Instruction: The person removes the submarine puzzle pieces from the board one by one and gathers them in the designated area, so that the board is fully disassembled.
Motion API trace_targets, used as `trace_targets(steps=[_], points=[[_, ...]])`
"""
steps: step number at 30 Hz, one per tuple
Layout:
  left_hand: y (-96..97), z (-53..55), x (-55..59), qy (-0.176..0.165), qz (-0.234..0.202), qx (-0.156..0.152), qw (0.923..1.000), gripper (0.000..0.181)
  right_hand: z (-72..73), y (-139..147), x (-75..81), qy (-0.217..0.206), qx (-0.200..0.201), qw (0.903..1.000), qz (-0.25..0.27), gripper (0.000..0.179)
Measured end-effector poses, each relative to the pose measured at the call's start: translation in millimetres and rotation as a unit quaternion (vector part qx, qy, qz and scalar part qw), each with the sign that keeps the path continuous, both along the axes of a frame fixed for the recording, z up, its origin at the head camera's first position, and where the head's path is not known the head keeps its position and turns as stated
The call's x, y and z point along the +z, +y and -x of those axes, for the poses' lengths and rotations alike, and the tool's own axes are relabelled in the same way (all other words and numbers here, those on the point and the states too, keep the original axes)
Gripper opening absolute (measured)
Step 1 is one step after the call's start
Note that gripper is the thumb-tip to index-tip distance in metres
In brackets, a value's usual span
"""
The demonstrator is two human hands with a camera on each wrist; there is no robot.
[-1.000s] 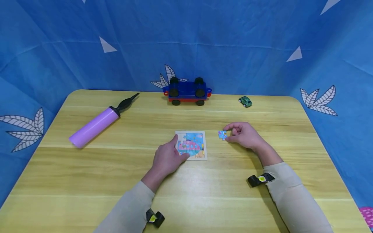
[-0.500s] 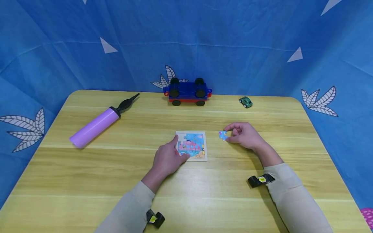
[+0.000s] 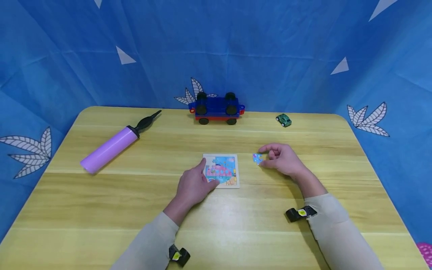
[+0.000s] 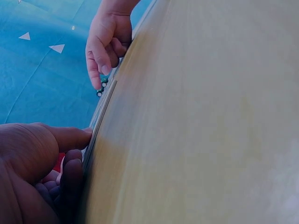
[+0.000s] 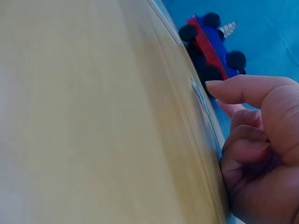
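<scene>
A small square jigsaw puzzle (image 3: pixel 221 170) in a white frame lies on the wooden table in the middle of the head view, its picture pink and blue. Bare white backing shows at its upper left. My left hand (image 3: pixel 194 183) grips the frame, index finger at the left edge and thumb over the lower edge. To the right of the frame, my right hand (image 3: pixel 282 159) pinches a blue jigsaw piece (image 3: pixel 257 158) between index finger and thumb, close over the table. The other right fingers (image 5: pixel 247 154) are curled in. Part of the piece is hidden by the thumb.
A purple hand pump (image 3: pixel 109 150) with a black nozzle lies at the left. At the back edge, a blue and red toy vehicle (image 3: pixel 217 108) rests on its side, with a small green toy car (image 3: pixel 284 120) right of it. A blue patterned cloth (image 3: pixel 270 48) hangs behind.
My right thumb has shifted slightly onto the lower right corner of the jigsaw piece. The left hand and the puzzle frame stay put. The head view has tilted a little.
</scene>
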State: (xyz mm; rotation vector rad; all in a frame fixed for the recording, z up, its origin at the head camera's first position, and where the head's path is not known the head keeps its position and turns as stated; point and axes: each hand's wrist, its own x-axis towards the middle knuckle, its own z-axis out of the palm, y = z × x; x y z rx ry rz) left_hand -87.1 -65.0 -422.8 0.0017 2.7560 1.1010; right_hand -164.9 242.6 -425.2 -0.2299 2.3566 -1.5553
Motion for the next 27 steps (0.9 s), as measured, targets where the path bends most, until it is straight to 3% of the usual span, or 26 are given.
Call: trace_targets(steps=[15,27], points=[[-0.8,-0.7,-2.0,0.014,-0.001,-0.007,0.9999,0.087,-25.1,-52,8.7,0.100,0.003,0.9948,0.016,0.034],[-1.7,1.6,-2.9,0.020,-0.004,-0.015,0.9997,0.086,-25.4,-92,11.1,0.097,0.041,0.9940,0.029,0.038]])
